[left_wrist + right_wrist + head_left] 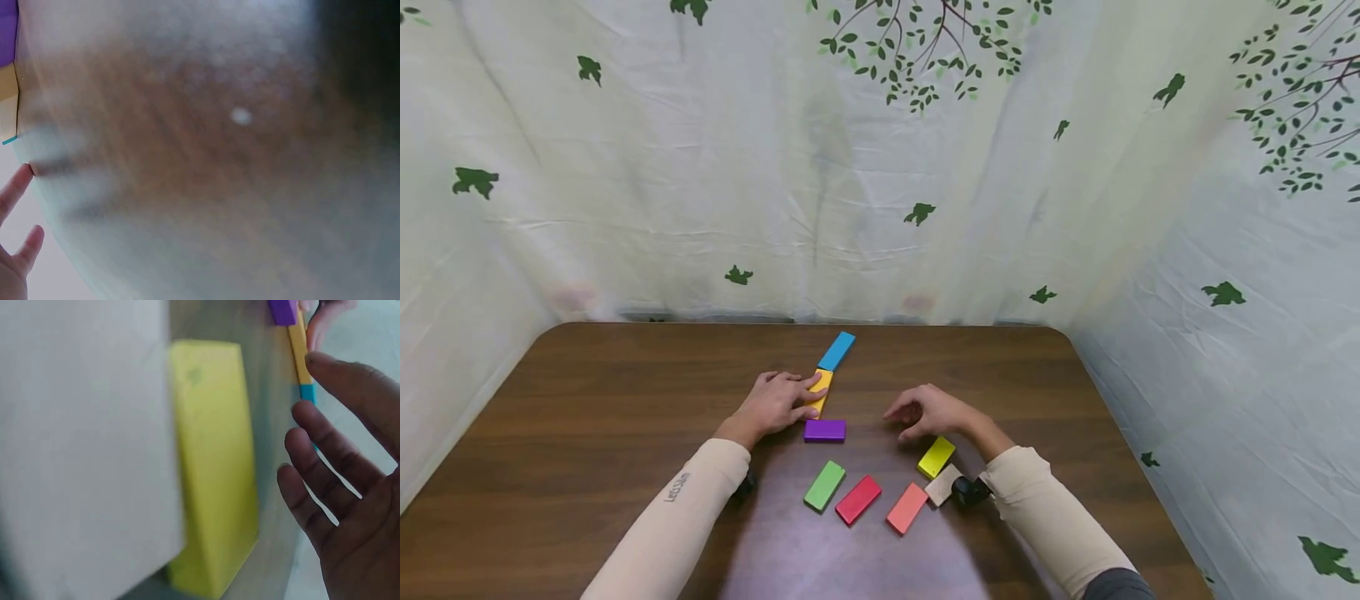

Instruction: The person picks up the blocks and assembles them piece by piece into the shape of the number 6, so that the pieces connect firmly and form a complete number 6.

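My left hand [775, 402] rests its fingers on an orange-yellow block [824, 385], with the thumb at the block's near end. A blue block [837, 351] meets the far end of that block, and a purple block [825, 431] lies crosswise close to its near end. In the left wrist view, two of the left hand's fingers [15, 192] extend straight. To the right, my right hand [931, 409] hovers over the table with loosely bent fingers and nothing in them. Just below it lies a yellow block [936, 457], which looms large in the right wrist view.
Nearer me on the brown wooden table [625, 467] lie a green block [824, 486], a red block [858, 500] and a coral block [906, 509]. A beige block [943, 486] sits beside the yellow one, near the right wrist camera. A leaf-patterned curtain [737, 183] hangs behind the table.
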{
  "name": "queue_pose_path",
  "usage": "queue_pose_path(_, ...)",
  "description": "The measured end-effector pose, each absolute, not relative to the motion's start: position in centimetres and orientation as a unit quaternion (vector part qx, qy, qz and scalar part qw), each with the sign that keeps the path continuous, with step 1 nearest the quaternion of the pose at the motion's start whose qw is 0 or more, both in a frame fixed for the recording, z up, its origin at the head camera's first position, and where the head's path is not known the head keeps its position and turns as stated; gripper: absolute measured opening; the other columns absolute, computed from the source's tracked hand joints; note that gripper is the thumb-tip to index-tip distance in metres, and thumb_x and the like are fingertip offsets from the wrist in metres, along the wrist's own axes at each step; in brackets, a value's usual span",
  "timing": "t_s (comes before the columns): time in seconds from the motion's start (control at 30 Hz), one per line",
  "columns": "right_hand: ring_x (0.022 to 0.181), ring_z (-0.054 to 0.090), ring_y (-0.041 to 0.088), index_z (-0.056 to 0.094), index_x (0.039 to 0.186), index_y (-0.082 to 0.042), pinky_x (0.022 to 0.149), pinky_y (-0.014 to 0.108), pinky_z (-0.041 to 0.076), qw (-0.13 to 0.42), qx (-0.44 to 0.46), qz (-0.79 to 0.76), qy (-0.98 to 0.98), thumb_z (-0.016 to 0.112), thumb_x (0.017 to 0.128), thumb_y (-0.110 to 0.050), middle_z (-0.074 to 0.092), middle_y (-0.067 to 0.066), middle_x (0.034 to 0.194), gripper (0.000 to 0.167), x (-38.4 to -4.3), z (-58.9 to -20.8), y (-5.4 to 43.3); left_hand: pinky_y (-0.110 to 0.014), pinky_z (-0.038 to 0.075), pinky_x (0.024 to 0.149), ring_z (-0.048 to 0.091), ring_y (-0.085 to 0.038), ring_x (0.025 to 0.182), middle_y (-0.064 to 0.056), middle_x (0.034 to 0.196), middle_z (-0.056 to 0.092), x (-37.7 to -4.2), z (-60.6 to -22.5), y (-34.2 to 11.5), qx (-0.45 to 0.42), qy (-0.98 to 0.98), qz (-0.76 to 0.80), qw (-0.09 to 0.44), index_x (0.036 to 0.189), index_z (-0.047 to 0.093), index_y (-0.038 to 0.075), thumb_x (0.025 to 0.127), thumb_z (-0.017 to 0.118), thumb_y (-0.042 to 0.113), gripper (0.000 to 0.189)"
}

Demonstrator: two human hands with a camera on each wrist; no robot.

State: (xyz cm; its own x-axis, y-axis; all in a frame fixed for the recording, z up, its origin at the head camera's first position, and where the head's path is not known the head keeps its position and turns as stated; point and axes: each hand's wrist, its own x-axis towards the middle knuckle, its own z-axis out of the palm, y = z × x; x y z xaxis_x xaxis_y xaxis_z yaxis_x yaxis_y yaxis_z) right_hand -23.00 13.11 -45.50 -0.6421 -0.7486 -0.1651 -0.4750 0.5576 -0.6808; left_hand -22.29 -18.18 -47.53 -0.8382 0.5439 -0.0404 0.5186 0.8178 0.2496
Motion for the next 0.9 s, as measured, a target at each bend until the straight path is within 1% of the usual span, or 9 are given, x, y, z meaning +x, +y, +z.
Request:
queue_pose_path(0.2, 0.089, 0.058, 0.018, 0.072, 0.111, -0.008, 0.081, 0.029, 0.050, 0.233, -0.377, -0.314, 0.840, 0.078, 0.081, -0.011, 0.067, 0.004, 0.103, 0.031, -22.8, -45.9, 15.1, -0.063, 0.030, 0.097, 0.048, -0.042, 0.124, -0.009, 0.145, 0.048, -22.2, -47.3, -18.2, 0.287, 0.949, 0.120, 0.044, 0.133, 0.059, 0.020, 0.092, 0.060, 0.043, 0.048)
queue_pose_path(0.43, 0.090, 0.056, 0.016, 0.073, 0.111, -0.010, 0.080, 0.029, 0.049, 0.252, -0.382, -0.321, 0.829, 0.078, 0.081, -0.009, 0.065, 0.000, 0.105, 0.031, -22.6, -46.4, 16.9, -0.063, 0.029, 0.099, 0.047, -0.040, 0.126, -0.007, 0.146, 0.046, -22.6, -47.6, -17.9, 0.275, 0.953, 0.114, 0.057, 0.134, 0.059, 0.019, 0.092, 0.063, 0.036, 0.046)
queue_pose_path(0.6, 0.093, 0.055, 0.016, 0.073, 0.110, -0.009, 0.081, 0.029, 0.049, 0.273, -0.391, -0.323, 0.818, 0.078, 0.081, -0.010, 0.064, 0.000, 0.110, 0.030, -22.6, -46.5, 18.0, -0.063, 0.029, 0.099, 0.046, -0.041, 0.127, -0.007, 0.147, 0.045, -22.4, -47.4, -17.9, 0.271, 0.954, 0.110, 0.063, 0.134, 0.058, 0.019, 0.092, 0.062, 0.037, 0.046)
queue_pose_path(0.77, 0.094, 0.053, 0.014, 0.074, 0.106, -0.009, 0.083, 0.031, 0.047, 0.291, -0.387, -0.329, 0.811, 0.077, 0.081, -0.009, 0.061, 0.000, 0.110, 0.026, -22.6, -46.7, 18.9, -0.063, 0.028, 0.099, 0.046, -0.041, 0.126, -0.007, 0.147, 0.044, -22.3, -47.4, -18.0, 0.273, 0.953, 0.113, 0.062, 0.134, 0.058, 0.020, 0.091, 0.063, 0.038, 0.047)
queue_pose_path(0.9, 0.097, 0.052, 0.015, 0.074, 0.108, -0.009, 0.083, 0.031, 0.046, 0.300, -0.380, -0.333, 0.809, 0.077, 0.080, -0.008, 0.061, 0.000, 0.111, 0.028, -22.5, -46.8, 19.5, -0.063, 0.029, 0.099, 0.047, -0.040, 0.126, -0.007, 0.147, 0.045, -22.3, -47.5, -18.0, 0.276, 0.953, 0.110, 0.057, 0.134, 0.058, 0.020, 0.091, 0.062, 0.038, 0.047)
